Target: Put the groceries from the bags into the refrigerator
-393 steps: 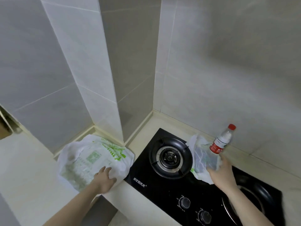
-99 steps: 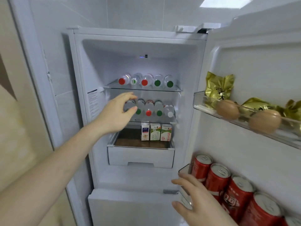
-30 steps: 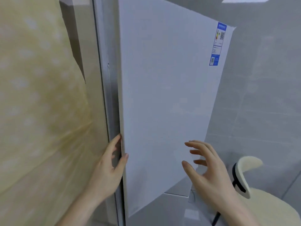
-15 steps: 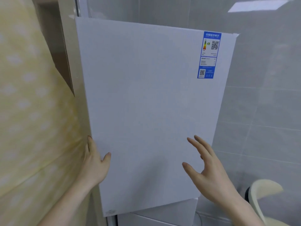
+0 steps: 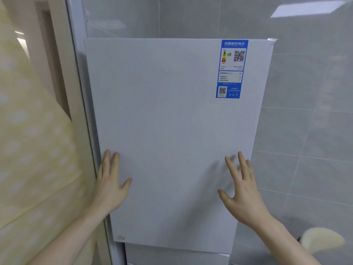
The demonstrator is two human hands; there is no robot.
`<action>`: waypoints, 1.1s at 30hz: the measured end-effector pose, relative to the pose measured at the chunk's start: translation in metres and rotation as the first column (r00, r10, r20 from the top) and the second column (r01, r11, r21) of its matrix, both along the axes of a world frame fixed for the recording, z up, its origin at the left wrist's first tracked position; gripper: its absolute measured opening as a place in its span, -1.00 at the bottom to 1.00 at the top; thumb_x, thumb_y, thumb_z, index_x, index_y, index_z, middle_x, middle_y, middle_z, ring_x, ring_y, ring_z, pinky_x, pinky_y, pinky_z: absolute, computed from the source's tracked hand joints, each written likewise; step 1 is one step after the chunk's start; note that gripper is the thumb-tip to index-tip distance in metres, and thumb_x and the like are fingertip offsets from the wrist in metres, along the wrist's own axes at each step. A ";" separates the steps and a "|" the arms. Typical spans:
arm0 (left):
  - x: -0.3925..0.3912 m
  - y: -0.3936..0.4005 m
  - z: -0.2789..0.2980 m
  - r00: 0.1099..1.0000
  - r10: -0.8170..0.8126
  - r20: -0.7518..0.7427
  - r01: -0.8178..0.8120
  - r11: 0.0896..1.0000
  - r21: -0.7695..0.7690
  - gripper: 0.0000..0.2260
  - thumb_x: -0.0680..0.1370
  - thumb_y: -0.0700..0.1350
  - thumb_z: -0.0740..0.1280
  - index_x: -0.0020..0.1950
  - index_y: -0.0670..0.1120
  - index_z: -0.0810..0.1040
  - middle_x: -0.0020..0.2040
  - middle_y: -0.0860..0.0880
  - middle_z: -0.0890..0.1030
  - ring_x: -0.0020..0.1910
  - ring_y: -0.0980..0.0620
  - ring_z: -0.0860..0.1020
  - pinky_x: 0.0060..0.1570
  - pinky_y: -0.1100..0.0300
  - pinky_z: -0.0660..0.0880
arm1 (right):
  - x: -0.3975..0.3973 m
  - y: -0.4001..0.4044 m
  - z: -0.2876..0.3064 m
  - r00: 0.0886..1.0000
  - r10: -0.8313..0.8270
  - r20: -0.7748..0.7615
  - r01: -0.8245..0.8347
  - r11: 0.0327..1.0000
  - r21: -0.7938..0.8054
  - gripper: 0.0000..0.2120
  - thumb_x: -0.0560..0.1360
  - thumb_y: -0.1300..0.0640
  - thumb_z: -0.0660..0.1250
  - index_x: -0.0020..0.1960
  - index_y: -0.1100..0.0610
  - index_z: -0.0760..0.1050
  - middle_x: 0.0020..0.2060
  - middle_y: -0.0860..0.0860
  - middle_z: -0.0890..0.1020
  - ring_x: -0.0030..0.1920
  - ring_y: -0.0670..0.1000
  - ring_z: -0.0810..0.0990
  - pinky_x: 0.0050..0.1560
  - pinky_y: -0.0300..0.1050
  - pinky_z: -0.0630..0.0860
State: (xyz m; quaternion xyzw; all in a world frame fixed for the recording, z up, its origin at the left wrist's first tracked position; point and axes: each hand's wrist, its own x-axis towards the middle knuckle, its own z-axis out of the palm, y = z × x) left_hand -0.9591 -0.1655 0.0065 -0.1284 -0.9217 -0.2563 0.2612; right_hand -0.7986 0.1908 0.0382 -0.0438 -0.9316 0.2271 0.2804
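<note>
From the head camera I see the refrigerator door (image 5: 172, 140) filling the middle of the view, a plain white panel that faces me squarely. Its top edge runs level and no gap shows along the left side, so the door looks closed against the cabinet, though I cannot see the seal itself. A blue energy label (image 5: 231, 68) sits in the door's upper right corner, with a coloured scale and two square codes on it.

My left hand (image 5: 110, 186) lies flat on the door near its lower left edge, fingers straight and pointing up, thumb spread to the side; that grip is apart and holds nothing. My right hand (image 5: 240, 190) is raised at the door's lower right part, fingers straight and fanned, also apart and holding nothing. Its fingertips are blurred and cast a soft shadow on the panel, so I cannot tell whether they touch the door or hover just off it.

Below the door the top of a second white panel (image 5: 175, 255) shows. A yellow patterned curtain (image 5: 32, 150) hangs at the left, beside a pale door frame (image 5: 76, 92). Grey wall tiles (image 5: 305, 131) cover the right side, and a cream rounded object (image 5: 322, 241), too blurred to identify, sits at the lower right. No groceries or bags are in view.
</note>
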 end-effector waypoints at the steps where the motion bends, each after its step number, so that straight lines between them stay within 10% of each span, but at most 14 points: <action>1: -0.006 0.002 0.000 1.000 0.005 0.008 -0.005 1.000 -0.006 -0.16 0.59 0.05 0.36 0.66 -0.04 -0.13 0.64 -0.01 -0.28 0.63 -0.10 -0.11 0.55 0.05 -0.06 | -0.006 0.002 -0.002 1.000 -0.007 0.008 0.007 1.000 0.015 -0.07 0.54 0.05 0.42 0.65 -0.21 -0.14 0.56 -0.26 -0.44 0.61 -0.02 -0.39 0.61 0.06 0.07; 24: -0.052 0.033 0.002 0.964 -0.139 0.226 0.158 0.985 -0.072 0.05 0.47 -0.05 0.41 0.61 0.00 -0.39 0.55 0.02 -0.51 0.63 -0.14 0.00 0.52 0.08 0.22 | -0.045 -0.003 -0.035 0.965 -0.249 0.078 0.213 0.925 0.315 0.16 0.39 0.00 0.49 0.66 0.05 -0.29 0.57 0.12 -0.47 0.55 0.36 -0.46 0.55 0.37 0.05; 33: -0.033 0.009 0.021 0.938 -0.172 0.302 0.239 0.950 -0.200 -0.07 0.44 0.08 0.33 0.66 0.05 -0.17 0.65 0.04 -0.22 0.64 -0.04 -0.07 0.59 0.00 0.01 | -0.029 -0.024 -0.019 0.963 -0.163 0.214 0.134 0.980 0.144 0.06 0.49 -0.05 0.39 0.64 -0.05 -0.36 0.54 0.00 -0.54 0.59 0.23 -0.42 0.60 0.14 0.12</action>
